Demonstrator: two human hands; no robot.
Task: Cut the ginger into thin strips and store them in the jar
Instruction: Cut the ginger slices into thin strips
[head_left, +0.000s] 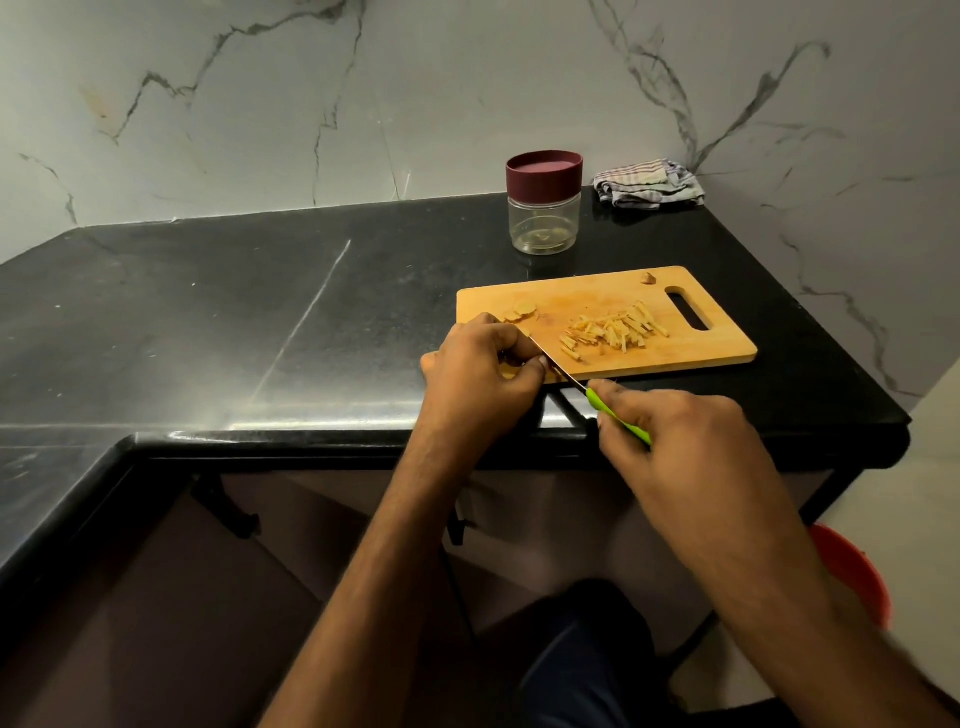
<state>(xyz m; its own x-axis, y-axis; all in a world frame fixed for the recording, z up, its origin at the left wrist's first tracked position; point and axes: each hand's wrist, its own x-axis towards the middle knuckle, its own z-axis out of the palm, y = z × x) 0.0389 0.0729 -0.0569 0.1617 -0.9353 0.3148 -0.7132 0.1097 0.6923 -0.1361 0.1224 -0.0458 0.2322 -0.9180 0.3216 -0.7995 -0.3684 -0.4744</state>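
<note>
A wooden cutting board (696, 353) lies on the black counter. A pile of thin ginger strips (615, 330) sits at its middle, and a few round ginger slices (519, 313) lie at its left end. My left hand (480, 371) has its fingers curled over the board's near left corner, holding down ginger that stays mostly hidden. My right hand (670, 441) grips the green handle of a small knife (618, 418), whose blade runs up beside the left fingertips. A clear jar (544, 223) with a maroon lid stands behind the board.
A folded striped cloth (649, 183) lies in the back corner by the marble wall. A small ginger stub (648, 278) rests near the board's handle slot. The counter's front edge (363, 447) runs just below my hands. A red bucket (852, 571) stands on the floor at right.
</note>
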